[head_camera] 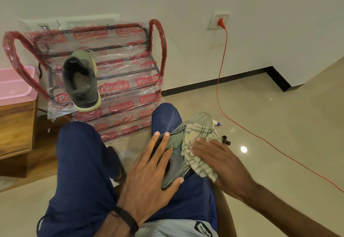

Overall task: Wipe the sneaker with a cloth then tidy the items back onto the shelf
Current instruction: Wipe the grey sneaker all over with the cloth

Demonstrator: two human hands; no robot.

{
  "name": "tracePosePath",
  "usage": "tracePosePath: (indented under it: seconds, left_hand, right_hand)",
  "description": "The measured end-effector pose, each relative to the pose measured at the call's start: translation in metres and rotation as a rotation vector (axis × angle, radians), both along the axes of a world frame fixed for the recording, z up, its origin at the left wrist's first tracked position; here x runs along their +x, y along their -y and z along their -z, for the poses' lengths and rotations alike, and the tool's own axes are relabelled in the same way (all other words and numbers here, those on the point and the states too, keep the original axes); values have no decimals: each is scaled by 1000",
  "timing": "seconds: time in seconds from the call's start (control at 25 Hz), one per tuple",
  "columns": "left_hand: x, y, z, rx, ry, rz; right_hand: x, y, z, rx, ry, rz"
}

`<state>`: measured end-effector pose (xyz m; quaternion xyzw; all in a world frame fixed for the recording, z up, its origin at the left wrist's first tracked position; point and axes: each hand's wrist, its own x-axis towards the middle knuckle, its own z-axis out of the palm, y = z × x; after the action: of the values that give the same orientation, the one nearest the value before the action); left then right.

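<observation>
A grey and green sneaker lies on my right thigh. My left hand holds it from the left, fingers spread over its upper and thumb under its toe end. My right hand presses a cream checked cloth against the sneaker's right side, fingers curled round the cloth. The matching sneaker stands tilted, heel toward me, on a middle tier of the shelf, a red-framed rack still wrapped in printed plastic, against the wall ahead.
A clear spray bottle lies on the tiled floor beyond my right knee. An orange cable runs from a wall socket across the floor at right. A pink tub sits on a wooden cabinet at left.
</observation>
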<state>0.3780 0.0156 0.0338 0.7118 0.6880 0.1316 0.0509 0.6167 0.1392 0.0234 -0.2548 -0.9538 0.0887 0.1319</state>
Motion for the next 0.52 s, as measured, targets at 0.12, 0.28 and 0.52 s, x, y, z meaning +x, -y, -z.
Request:
tracePosePath:
  seconds: [0.12, 0.28, 0.52]
  left_hand:
    - [2, -2, 2, -7, 6, 20]
    - [7, -4, 1, 5, 9, 0]
    - [9, 4, 4, 44, 126, -15]
  right_hand:
    - [10, -15, -5, 116, 124, -77]
    - [17, -54, -6, 186, 149, -6]
    - [-10, -39, 1, 34, -39, 68]
